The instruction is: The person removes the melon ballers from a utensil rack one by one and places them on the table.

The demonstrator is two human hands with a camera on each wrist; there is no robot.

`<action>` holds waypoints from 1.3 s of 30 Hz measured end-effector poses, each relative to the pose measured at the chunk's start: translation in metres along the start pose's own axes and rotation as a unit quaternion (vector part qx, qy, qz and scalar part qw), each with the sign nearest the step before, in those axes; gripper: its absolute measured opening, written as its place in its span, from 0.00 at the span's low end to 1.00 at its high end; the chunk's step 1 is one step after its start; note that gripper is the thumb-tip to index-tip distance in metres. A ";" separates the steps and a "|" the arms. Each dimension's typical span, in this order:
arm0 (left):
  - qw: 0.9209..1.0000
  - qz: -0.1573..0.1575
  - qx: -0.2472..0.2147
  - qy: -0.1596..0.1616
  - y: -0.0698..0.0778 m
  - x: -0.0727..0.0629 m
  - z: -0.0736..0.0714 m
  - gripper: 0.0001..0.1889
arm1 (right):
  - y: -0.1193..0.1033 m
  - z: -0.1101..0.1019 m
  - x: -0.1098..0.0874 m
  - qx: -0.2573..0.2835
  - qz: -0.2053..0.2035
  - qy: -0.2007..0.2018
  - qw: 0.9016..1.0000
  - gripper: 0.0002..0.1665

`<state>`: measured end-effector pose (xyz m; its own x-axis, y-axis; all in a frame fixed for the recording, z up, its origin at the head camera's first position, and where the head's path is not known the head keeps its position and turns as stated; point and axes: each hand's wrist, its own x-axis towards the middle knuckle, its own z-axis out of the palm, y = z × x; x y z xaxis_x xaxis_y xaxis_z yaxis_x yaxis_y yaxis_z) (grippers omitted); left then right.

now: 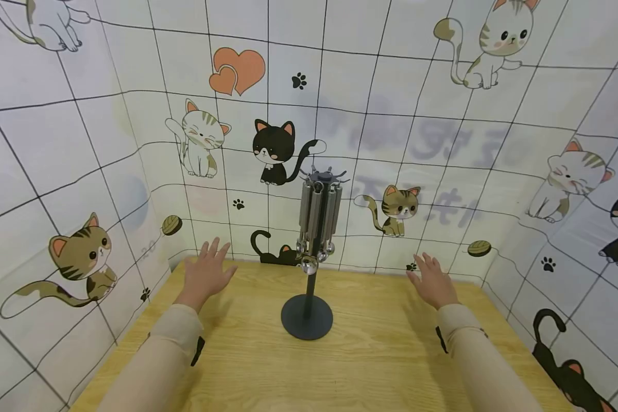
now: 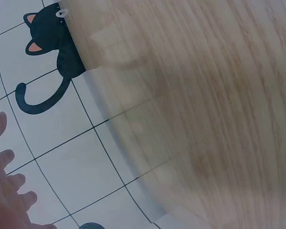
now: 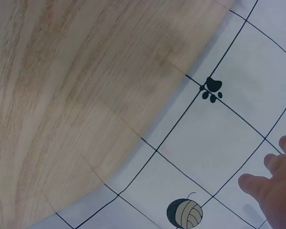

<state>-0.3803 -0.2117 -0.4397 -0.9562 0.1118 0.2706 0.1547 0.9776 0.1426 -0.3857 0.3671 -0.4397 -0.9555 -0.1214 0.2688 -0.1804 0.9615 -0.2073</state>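
Observation:
A dark stand with a round base (image 1: 306,317) stands upright on the wooden table. Several metal-handled utensils (image 1: 319,214) hang from the hooks at its top, their shiny rounded ends pointing down; their exact kind is too small to tell. To the left of the stand, my left hand (image 1: 206,276) is held over the table with fingers spread, holding nothing. My right hand (image 1: 434,281) is on the other side, fingers extended and nothing in it. Both hands are apart from the stand. The wrist views show only fingers of the left hand (image 2: 12,191) and right hand (image 3: 276,186).
The light wooden table (image 1: 360,355) runs back to a wall covering (image 1: 376,80) printed with cats, hearts and grid lines. Similar sheeting rises at the left and right sides. Long beige sleeves (image 1: 157,357) cover both forearms.

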 end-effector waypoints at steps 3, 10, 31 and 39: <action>1.000 0.004 0.009 0.008 0.003 0.001 -0.004 0.38 | -0.006 -0.004 0.001 0.004 -0.007 0.000 1.000 0.40; 1.000 0.019 0.011 0.011 0.011 -0.001 -0.012 0.38 | -0.019 -0.015 0.002 0.025 -0.022 0.009 0.999 0.40; 0.995 0.058 -0.036 0.068 0.048 0.001 -0.042 0.36 | -0.047 -0.042 0.015 0.119 -0.044 -0.005 0.992 0.40; 0.990 0.076 -0.053 0.109 0.054 0.000 -0.048 0.34 | -0.063 -0.050 0.016 0.133 -0.049 0.014 0.990 0.40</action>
<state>-0.3601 -0.1672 -0.3857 -0.8450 0.2037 0.4944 0.3287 0.9272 0.1798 -0.3778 0.3174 -0.3757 -0.9242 -0.2008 0.3248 -0.3306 0.8464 -0.4174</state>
